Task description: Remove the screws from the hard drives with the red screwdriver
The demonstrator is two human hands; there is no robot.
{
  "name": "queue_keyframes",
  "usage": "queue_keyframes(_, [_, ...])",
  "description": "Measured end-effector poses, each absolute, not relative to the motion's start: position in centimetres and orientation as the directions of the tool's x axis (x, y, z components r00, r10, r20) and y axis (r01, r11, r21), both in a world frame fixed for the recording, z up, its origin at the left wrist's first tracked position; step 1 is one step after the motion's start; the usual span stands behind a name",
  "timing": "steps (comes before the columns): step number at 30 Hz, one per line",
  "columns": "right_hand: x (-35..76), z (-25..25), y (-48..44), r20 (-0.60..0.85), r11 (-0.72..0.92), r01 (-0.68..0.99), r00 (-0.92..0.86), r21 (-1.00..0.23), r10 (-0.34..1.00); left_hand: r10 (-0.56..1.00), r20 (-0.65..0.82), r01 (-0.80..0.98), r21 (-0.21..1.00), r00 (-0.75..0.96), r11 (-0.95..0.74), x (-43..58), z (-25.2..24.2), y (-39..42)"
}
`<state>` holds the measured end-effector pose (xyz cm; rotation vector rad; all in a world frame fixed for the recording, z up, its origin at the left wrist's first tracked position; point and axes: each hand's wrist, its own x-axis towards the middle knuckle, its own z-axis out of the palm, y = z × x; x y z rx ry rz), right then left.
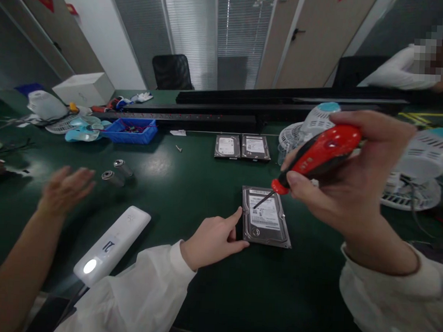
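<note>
A silver hard drive (266, 217) with a white label lies flat on the green table in front of me. My left hand (213, 242) rests against its left edge, thumb and forefinger pinching the side of the case. My right hand (346, 177) is raised above and to the right of the drive, closed round a red and black electric screwdriver (318, 157). Its thin bit points down-left and hovers over the drive's label.
Two more hard drives (243, 147) lie side by side farther back. Another person's bare hand (64, 189) hovers at the left near two small metal cylinders (117, 172). A white device (111, 244) with a lit end, a blue tray (131, 130) and white fan parts (421, 158) are around.
</note>
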<state>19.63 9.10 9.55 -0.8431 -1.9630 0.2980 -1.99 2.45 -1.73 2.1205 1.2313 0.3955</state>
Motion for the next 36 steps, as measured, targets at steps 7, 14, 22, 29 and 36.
queue_keyframes(7, [19.0, 7.6, 9.4, 0.755, 0.829, 0.329, -0.354, -0.452, 0.552, 0.859, -0.056, 0.669, 0.654, 0.509, -0.354, -1.9, -2.1, 2.4])
queue_keyframes(14, [18.8, 6.9, 10.0, 0.694, 0.786, 0.400, -0.383, -0.471, 0.610, 0.851, -0.036, 0.643, 0.672, 0.523, -0.367, -2.0, -2.2, 2.3])
queue_keyframes(22, [18.7, 6.7, 10.0, 0.657, 0.742, 0.444, -0.362, -0.503, 0.662, 0.852, -0.045, 0.663, 0.650, 0.521, -0.371, -2.0, -2.3, 2.4])
queue_keyframes(29, [18.5, 6.7, 10.1, 0.665, 0.748, 0.430, -0.357, -0.506, 0.656, 0.855, -0.048, 0.662, 0.656, 0.516, -0.362, -1.9, -2.1, 2.5])
queue_keyframes(36, [18.6, 8.3, 9.6, 0.617, 0.729, 0.479, -0.400, -0.489, 0.677, 0.849, -0.047, 0.649, 0.667, 0.526, -0.365, -2.0, -1.8, 2.4])
